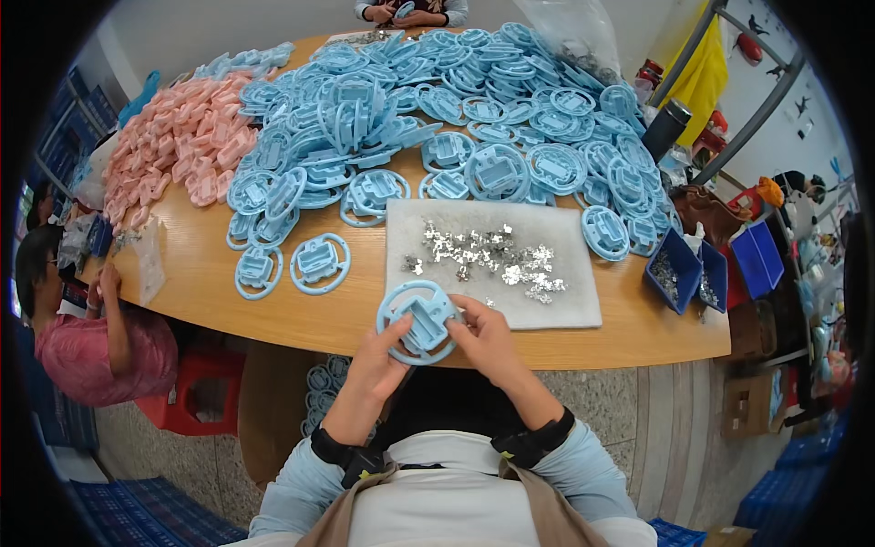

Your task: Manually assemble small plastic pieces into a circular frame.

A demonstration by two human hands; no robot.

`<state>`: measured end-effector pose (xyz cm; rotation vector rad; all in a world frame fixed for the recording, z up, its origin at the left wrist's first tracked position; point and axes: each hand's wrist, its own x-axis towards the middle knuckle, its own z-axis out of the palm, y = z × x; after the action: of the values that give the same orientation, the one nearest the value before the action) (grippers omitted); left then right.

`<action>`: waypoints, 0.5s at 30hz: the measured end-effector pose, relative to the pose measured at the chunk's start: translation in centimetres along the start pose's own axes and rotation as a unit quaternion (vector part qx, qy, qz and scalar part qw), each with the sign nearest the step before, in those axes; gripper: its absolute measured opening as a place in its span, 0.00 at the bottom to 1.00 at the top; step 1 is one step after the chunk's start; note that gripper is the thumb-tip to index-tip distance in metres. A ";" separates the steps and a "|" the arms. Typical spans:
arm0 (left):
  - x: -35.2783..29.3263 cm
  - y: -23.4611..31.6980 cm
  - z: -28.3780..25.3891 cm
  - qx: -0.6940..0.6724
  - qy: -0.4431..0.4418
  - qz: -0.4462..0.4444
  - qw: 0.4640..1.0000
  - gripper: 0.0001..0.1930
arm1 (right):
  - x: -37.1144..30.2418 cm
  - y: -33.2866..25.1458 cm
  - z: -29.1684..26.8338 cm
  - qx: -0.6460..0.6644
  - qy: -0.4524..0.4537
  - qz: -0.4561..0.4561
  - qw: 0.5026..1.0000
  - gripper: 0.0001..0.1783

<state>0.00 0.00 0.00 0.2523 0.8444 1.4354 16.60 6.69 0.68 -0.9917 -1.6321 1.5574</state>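
Just over the near table edge I hold a light blue toy steering wheel point(425, 326), a round plastic ring with a boxy recess in its middle. My left hand point(375, 366) is closed on its left rim, the thumb lying across the front. At its right side the fingers and thumb of my right hand point(487, 341) pinch the rim. Beyond my hands lies a white foam pad point(556, 314) with many small shiny metal pieces point(510, 264) scattered over it. Two loose steering wheels, one of them a blue steering wheel point(320, 263), rest left of the pad.
A large heap of blue wheels point(355, 114) covers the table's far side, beside a pile of pink plastic parts point(187, 137). Blue bins point(673, 271) stand at the right edge. A person in pink point(109, 356) sits left; another person point(410, 13) works at the far end.
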 end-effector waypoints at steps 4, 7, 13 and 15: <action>-0.1 2.0 -0.4 0.201 -0.105 -0.090 0.970 0.23 | 0.3 -1.9 -2.7 -0.048 -0.079 -0.026 0.995 0.17; 0.6 2.2 0.7 0.336 -0.137 -0.094 0.927 0.19 | 0.0 -2.1 -3.0 -0.121 -0.044 -0.054 0.990 0.12; 1.3 -0.2 1.4 0.135 -0.010 0.040 0.990 0.18 | 0.7 0.7 -5.7 -0.382 0.130 -0.037 0.914 0.15; 1.5 -0.9 1.0 0.112 0.013 0.045 0.993 0.17 | 1.0 1.5 -5.2 -0.429 0.123 -0.040 0.894 0.14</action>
<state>1.20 1.61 -0.42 0.4479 1.0281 1.4286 20.71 10.12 -0.49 -1.4549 -2.1648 0.5613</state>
